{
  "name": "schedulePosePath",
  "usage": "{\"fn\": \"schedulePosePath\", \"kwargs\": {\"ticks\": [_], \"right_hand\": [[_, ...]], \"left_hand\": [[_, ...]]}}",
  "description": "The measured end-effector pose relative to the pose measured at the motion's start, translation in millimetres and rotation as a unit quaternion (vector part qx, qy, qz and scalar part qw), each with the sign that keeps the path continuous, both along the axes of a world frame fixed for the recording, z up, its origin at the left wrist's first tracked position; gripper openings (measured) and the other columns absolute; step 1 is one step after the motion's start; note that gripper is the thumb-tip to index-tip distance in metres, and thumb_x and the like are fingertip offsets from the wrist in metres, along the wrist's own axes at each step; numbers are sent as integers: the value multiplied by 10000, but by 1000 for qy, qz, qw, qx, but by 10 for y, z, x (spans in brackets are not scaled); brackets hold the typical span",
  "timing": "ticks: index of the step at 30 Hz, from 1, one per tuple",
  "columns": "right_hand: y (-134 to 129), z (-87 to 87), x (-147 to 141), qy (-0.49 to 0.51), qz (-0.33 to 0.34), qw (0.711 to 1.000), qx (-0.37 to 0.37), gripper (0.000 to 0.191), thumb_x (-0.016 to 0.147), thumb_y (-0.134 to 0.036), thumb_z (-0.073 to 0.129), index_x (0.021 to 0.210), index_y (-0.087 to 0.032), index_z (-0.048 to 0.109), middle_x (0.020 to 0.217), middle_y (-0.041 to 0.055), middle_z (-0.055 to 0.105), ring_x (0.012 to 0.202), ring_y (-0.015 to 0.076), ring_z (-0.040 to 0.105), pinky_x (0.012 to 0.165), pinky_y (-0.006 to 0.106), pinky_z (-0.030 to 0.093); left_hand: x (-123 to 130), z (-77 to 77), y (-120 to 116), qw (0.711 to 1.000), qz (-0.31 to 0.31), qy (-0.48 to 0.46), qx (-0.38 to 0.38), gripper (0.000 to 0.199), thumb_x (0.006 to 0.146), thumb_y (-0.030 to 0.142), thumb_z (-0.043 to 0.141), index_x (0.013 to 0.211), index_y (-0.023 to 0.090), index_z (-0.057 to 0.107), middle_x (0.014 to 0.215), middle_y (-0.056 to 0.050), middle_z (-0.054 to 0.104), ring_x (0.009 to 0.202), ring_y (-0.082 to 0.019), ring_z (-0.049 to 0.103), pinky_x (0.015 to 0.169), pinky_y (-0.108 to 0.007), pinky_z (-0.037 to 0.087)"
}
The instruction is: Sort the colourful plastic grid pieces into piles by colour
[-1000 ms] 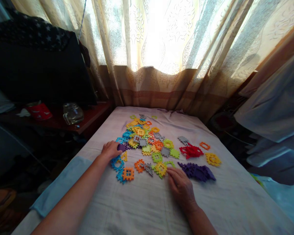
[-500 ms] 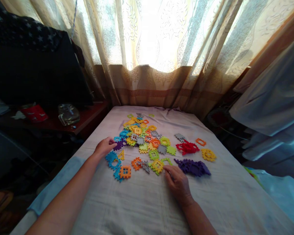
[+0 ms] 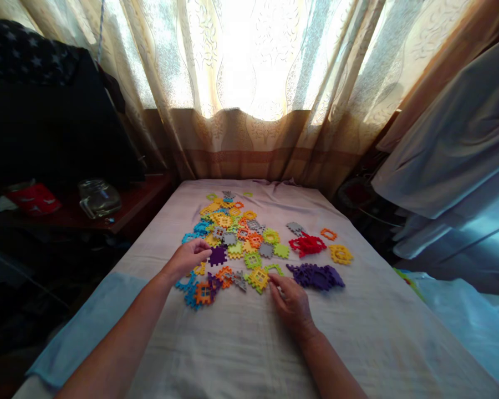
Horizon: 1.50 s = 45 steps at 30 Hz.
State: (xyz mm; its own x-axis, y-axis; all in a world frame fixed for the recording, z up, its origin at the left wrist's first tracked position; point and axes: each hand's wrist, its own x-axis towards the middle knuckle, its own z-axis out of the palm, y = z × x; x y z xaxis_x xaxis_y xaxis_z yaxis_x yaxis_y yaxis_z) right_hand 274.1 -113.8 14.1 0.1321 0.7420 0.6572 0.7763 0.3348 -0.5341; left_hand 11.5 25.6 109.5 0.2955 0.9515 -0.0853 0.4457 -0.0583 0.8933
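My left hand (image 3: 190,257) is closed in a pinch on the near corner of a purple square interlocking tile (image 3: 218,255) at the pile's left side. Below it lie blue tiles (image 3: 190,297), an orange window tile (image 3: 203,293) and another purple piece (image 3: 213,285). My right hand (image 3: 291,303) rests on the cloth with curled fingers. Its fingertips are beside a yellow window tile (image 3: 258,278) and a green frame piece (image 3: 274,269); whatever is between them is hidden.
A mixed heap of tiles (image 3: 228,238) spreads toward the curtain. Separate red pieces (image 3: 307,244), purple pieces (image 3: 318,276) and a yellow piece (image 3: 341,254) lie at the right. A glass jar (image 3: 100,198) stands on the side table, left. A blue cloth (image 3: 85,327) covers the bed's left edge.
My left hand has moved right and slightly nearer, along with the purple square tile. Another purple piece now lies beside the orange window tile. The view has shifted slightly; my right hand stays near the yellow tile.
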Motion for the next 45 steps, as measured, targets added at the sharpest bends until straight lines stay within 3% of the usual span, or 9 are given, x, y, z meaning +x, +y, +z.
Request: {"fn": "schedulePosePath", "kwargs": {"ticks": [7, 11, 14, 17, 22, 28, 37, 42, 45], "right_hand": [[3, 82, -206, 109, 44, 991, -64, 220, 856, -313, 604, 1027, -217, 703, 823, 36, 739, 699, 156, 667, 616, 246, 527], [35, 92, -253, 219, 41, 968, -113, 213, 848, -326, 588, 967, -204, 717, 800, 26, 737, 579, 125, 624, 510, 211, 486], [65, 122, -89, 258, 19, 961, -103, 226, 839, -349, 576, 922, -198, 723, 818, 38, 737, 656, 151, 659, 585, 235, 530], [34, 172, 264, 257, -35, 963, -74, 281, 838, -385, 547, 952, -198, 723, 899, 67, 740, 792, 193, 683, 709, 296, 560], [-171, 224, 852, 152, -108, 968, -166, 288, 803, -385, 555, 989, -207, 684, 750, 23, 707, 640, 182, 647, 617, 295, 524], [-246, 195, 981, 27, -131, 973, -186, 241, 847, -344, 497, 945, -234, 687, 899, 45, 718, 779, 194, 664, 708, 317, 522], [-217, 252, 904, -18, -189, 982, 4, 262, 902, -322, 476, 932, -209, 711, 916, 76, 706, 857, 206, 663, 792, 334, 540], [-175, 265, 561, -3, -90, 996, -16, 241, 912, -280, 484, 939, -223, 716, 895, 70, 727, 835, 195, 682, 799, 320, 550], [-153, 239, 339, -7, -29, 998, -59, 239, 909, -254, 479, 944, -237, 715, 891, 65, 728, 817, 186, 685, 769, 298, 551]], "left_hand": [[537, -411, -595, 992, -57, -102, -39, 361, 672, 508, 675, 817, 190, 583, 714, -2, 659, 623, -132, 600, 559, -238, 441], [773, -543, -691, 984, -78, -153, -42, 336, 698, 482, 681, 836, 188, 596, 711, -3, 671, 616, -133, 607, 562, -240, 453], [833, -567, -665, 989, -87, -115, -10, 331, 741, 486, 635, 890, 191, 628, 767, -23, 697, 646, -148, 629, 583, -258, 484], [743, -569, -628, 994, -53, -19, 93, 307, 799, 479, 574, 939, 219, 660, 821, -16, 714, 675, -154, 648, 641, -279, 515], [347, -642, -586, 948, 34, 101, 301, 292, 849, 467, 525, 960, 249, 685, 890, -17, 731, 693, -167, 655, 695, -298, 531], [-89, -791, -523, 882, 65, 174, 434, 307, 908, 430, 487, 1043, 217, 661, 998, -59, 727, 923, -213, 671, 870, -341, 511], [-266, -1002, -564, 873, 29, 292, 389, 425, 880, 451, 490, 1203, 213, 631, 1231, -101, 670, 1219, -297, 546, 1054, -502, 360], [-214, -977, -620, 886, -1, 339, 316, 550, 813, 510, 583, 1293, 242, 584, 1398, -126, 550, 1349, -344, 406, 1112, -602, 213], [-166, -916, -642, 894, -8, 337, 295, 461, 805, 492, 606, 1221, 294, 630, 1408, -111, 541, 1363, -350, 382, 1104, -643, 166]]}}
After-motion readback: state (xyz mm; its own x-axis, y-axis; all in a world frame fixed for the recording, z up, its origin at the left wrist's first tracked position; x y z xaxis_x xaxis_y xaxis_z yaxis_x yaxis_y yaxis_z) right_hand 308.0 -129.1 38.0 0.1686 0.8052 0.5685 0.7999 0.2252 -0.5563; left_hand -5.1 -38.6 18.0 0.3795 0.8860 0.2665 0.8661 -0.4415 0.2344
